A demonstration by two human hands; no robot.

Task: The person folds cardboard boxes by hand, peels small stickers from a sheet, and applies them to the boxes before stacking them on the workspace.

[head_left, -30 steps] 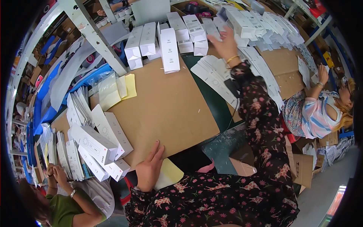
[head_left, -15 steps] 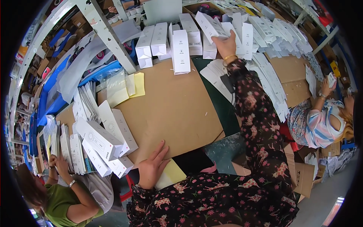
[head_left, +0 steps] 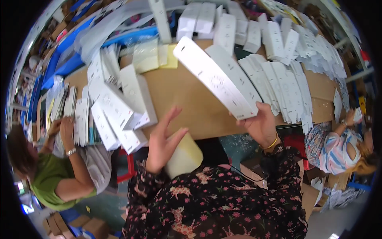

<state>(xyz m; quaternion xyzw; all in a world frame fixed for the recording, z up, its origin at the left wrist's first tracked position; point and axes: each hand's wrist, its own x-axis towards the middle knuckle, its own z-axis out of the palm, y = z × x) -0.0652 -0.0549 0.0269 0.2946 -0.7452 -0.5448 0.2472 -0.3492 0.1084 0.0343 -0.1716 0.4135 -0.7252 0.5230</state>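
Note:
My right hand (head_left: 262, 125) grips the lower end of a long white carton (head_left: 219, 81), its fingers wrapped round that end. The carton is tilted up over the table, with a ring-shaped drawing on its front face and a small dark slot near its top. My left hand (head_left: 163, 141) holds nothing, its thumb and fingers spread near the front edge of the brown cardboard table cover (head_left: 179, 91). Just beside it lies a pale yellow pad or sheet (head_left: 186, 155). Left of the cover, several similar white cartons (head_left: 119, 107) lie piled at angles.
White cartons (head_left: 225, 34) stand along the back. Flat white carton blanks (head_left: 284, 85) overlap at the right. Yellow sheets and a clear bag (head_left: 146, 55) lie at the back left, by a metal post (head_left: 160, 22). A co-worker (head_left: 59, 171) sits left; another (head_left: 338, 147) sits right.
My right hand has brought a white carton from the back row toward me, over the table. My left hand has lifted off the table edge with its fingers spread. The whole view has shifted.

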